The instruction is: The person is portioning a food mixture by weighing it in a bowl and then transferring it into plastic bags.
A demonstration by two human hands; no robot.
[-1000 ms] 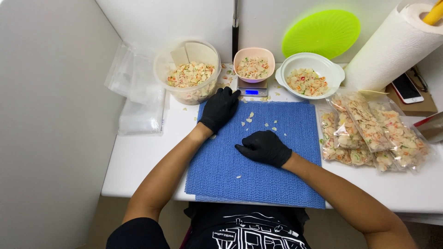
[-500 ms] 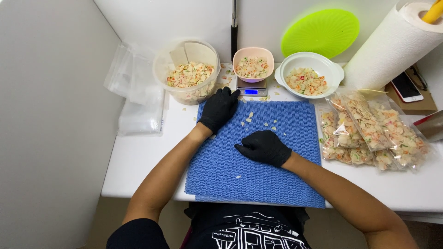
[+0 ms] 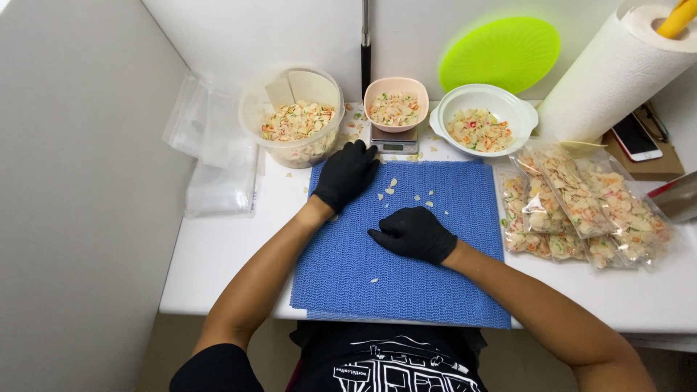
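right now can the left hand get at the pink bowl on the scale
Probably yes. The left hand lies flat at the top edge of the blue mat, just beside the scale that carries the pink bowl. Nothing stands between them; the big clear tub sits off to the side.

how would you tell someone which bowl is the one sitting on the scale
Start at the blue woven mat on the white table and look past its far edge to the small grey digital scale. The round pale pink plastic bowl of mixed flakes stands on it, smaller than the clear tub and white handled bowl flanking it.
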